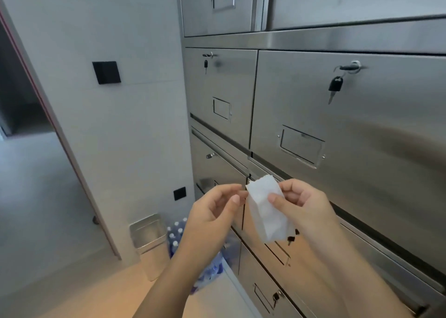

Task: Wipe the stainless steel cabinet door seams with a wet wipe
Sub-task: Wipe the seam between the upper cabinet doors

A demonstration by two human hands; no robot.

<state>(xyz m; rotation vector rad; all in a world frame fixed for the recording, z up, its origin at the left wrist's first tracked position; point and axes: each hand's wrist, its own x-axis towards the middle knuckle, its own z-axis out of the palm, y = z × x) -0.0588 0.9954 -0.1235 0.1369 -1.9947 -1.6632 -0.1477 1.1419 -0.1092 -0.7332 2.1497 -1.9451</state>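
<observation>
A folded white wet wipe hangs in front of the stainless steel cabinet. My right hand pinches its right side between thumb and fingers. My left hand has its fingers curled, and its fingertips meet the wipe's upper left edge. The cabinet has several doors with dark seams between them; one vertical seam runs down the middle and a horizontal seam crosses under the upper doors. Both hands are held clear of the door fronts.
Black keys hang from locks on two doors. A metal bin stands on the floor by the wall, beside a pack of water bottles. A doorway opens at the left.
</observation>
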